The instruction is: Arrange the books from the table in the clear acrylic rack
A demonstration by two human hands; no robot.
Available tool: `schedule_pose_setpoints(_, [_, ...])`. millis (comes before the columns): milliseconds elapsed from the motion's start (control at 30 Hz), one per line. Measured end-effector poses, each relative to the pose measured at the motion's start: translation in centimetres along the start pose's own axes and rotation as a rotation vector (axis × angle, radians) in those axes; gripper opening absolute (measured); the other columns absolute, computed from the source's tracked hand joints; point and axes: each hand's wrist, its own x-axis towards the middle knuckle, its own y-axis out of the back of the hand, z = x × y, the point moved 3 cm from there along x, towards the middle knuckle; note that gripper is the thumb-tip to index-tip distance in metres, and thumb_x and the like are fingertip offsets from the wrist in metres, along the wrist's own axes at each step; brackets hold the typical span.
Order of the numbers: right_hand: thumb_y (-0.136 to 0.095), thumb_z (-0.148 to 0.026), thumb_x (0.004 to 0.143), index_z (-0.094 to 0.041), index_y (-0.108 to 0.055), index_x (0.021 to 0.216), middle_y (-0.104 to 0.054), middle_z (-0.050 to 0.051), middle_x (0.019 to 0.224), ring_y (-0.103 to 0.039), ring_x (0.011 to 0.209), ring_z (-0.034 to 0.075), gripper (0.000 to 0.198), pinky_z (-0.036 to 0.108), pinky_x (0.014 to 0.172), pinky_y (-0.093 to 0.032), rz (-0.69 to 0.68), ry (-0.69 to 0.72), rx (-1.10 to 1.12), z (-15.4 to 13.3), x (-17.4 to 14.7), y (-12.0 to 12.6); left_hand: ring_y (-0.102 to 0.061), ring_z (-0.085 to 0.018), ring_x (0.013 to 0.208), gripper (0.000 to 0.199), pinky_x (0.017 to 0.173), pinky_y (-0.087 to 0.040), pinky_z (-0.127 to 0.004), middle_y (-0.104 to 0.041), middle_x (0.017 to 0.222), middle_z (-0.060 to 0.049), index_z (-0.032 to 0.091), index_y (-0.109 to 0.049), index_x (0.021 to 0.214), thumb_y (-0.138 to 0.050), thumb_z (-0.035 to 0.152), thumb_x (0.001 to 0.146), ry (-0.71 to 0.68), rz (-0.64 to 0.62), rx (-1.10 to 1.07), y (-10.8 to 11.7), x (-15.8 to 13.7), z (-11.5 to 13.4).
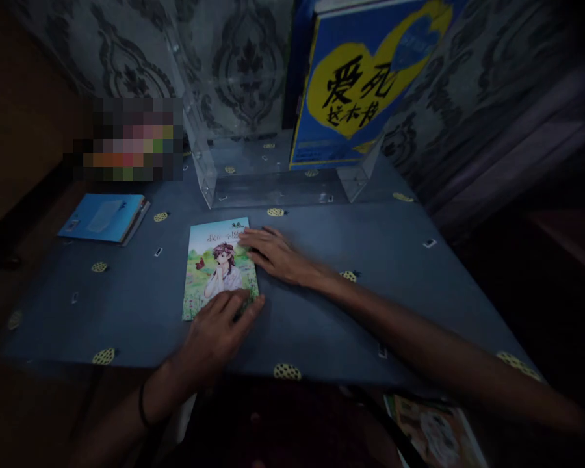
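Note:
A thin book (pixel 199 270) lies flat on the table, its cover showing a drawn figure in a green meadow with a butterfly. My left hand (pixel 219 328) rests over the book's lower edge, fingers laid on the cover and thumb apart. Against the upper right side of the same book, my right hand (pixel 277 257) lies with its fingers stretched out, the tips touching the cover near the title. Neither hand grips the book. Part of the cover's bottom is hidden under the left fingers.
Behind the book stands a transparent plastic rack (pixel 277 188), with an upright blue and yellow book (pixel 341 123) at its right. Blue-covered books (pixel 102 218) lie at the left. The table (pixel 322 331) has a pineapple-print cloth. Another picture-covered item (pixel 436 432) shows below the front edge.

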Motion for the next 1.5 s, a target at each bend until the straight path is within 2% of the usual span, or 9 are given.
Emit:
schedule_pose_setpoints(133, [-0.05, -0.02, 0.101, -0.016, -0.06, 0.131, -0.056, 0.014, 0.147, -0.041, 0.146, 0.024, 0.032, 0.055, 0.121, -0.027, 0.036, -0.034, 0.022, 0.2, -0.2, -0.4, -0.065, -0.025, 0.101, 0.03, 0.084, -0.058, -0.037, -0.07, 0.113, -0.013, 0.012, -0.059, 0.123, -0.052, 0.03, 0.101, 0.042, -0.036, 0.057, 0.5, 0.5, -0.9])
schedule_pose_setpoints(300, [-0.05, -0.018, 0.099, -0.018, -0.068, 0.119, -0.066, 0.012, 0.134, -0.053, 0.135, 0.024, 0.027, 0.052, 0.114, -0.04, 0.094, -0.005, 0.184, -1.4, -3.6, 0.2, -0.066, -0.024, 0.101, 0.024, 0.083, -0.055, -0.035, -0.072, 0.114, -0.012, 0.012, -0.062, 0.12, -0.054, 0.024, 0.1, -0.036, -0.042, 0.148, 0.8, 0.7, -1.1])
schedule_pose_setpoints(400, [-0.053, -0.019, 0.097, -0.018, -0.07, 0.114, -0.072, 0.011, 0.12, -0.061, 0.122, 0.023, 0.024, 0.049, 0.105, -0.049, 0.113, 0.006, 0.308, -2.2, -5.3, 0.9, -0.067, -0.022, 0.093, 0.02, 0.076, -0.055, -0.032, -0.075, 0.108, -0.01, 0.014, -0.064, 0.116, -0.054, 0.021, 0.1, -0.026, -0.033, 0.088, 1.3, 1.0, -1.3])
schedule_pose_setpoints(533, [-0.061, -0.014, 0.091, -0.022, -0.073, 0.109, -0.072, 0.007, 0.118, -0.062, 0.117, 0.021, 0.023, 0.047, 0.105, -0.048, 0.048, 0.012, 0.38, -2.4, -5.9, 1.3, -0.067, -0.02, 0.087, 0.018, 0.072, -0.054, -0.03, -0.076, 0.1, -0.006, 0.017, -0.066, 0.111, -0.051, 0.02, 0.101, 0.06, -0.055, -0.085, 1.9, 1.4, -1.8])
schedule_pose_setpoints(733, [-0.067, -0.015, 0.089, -0.024, -0.073, 0.109, -0.07, 0.007, 0.125, -0.06, 0.121, 0.022, 0.022, 0.051, 0.113, -0.038, 0.008, -0.001, 0.364, -2.3, -5.7, 1.1, -0.069, -0.019, 0.083, 0.022, 0.069, -0.053, -0.029, -0.075, 0.094, -0.006, 0.016, -0.068, 0.106, -0.048, 0.023, 0.103, 0.099, -0.056, -0.156, 2.3, 1.9, -2.0])
schedule_pose_setpoints(900, [-0.066, -0.015, 0.091, -0.023, -0.074, 0.11, -0.069, 0.007, 0.126, -0.06, 0.122, 0.022, 0.023, 0.051, 0.115, -0.035, 0.004, 0.013, 0.343, -2.3, -5.9, 0.9, -0.07, -0.018, 0.084, 0.023, 0.068, -0.052, -0.028, -0.075, 0.097, -0.006, 0.017, -0.068, 0.104, -0.046, 0.023, 0.103, 0.106, -0.074, -0.165, 2.4, 2.1, -2.0])
schedule_pose_setpoints(1167, [-0.064, -0.015, 0.092, -0.022, -0.074, 0.108, -0.069, 0.009, 0.123, -0.06, 0.12, 0.022, 0.021, 0.047, 0.107, -0.044, 0.01, 0.036, 0.324, -2.4, -5.9, 1.1, -0.068, -0.02, 0.087, 0.022, 0.071, -0.053, -0.03, -0.074, 0.101, -0.007, 0.016, -0.068, 0.106, -0.047, 0.019, 0.101, 0.105, -0.108, -0.16, 2.3, 1.8, -1.7])
schedule_pose_setpoints(1300, [-0.062, -0.012, 0.092, -0.022, -0.074, 0.107, -0.069, 0.009, 0.124, -0.059, 0.119, 0.022, 0.022, 0.048, 0.108, -0.043, 0.002, 0.045, 0.282, -2.3, -5.8, 1.0, -0.067, -0.021, 0.089, 0.022, 0.071, -0.054, -0.032, -0.074, 0.104, -0.008, 0.017, -0.067, 0.11, -0.047, 0.017, 0.101, 0.098, -0.132, -0.098, 2.2, 1.6, -1.4])
schedule_pose_setpoints(1500, [-0.055, -0.009, 0.095, -0.02, -0.073, 0.108, -0.069, 0.01, 0.123, -0.058, 0.118, 0.022, 0.025, 0.047, 0.106, -0.045, 0.014, 0.095, 0.217, -2.6, -6.0, 1.0, -0.065, -0.022, 0.087, 0.018, 0.06, -0.049, -0.03, -0.074, 0.105, -0.007, 0.018, -0.066, 0.112, -0.053, 0.023, 0.1, 0.058, -0.118, 0.045, 1.9, 1.4, -0.7])
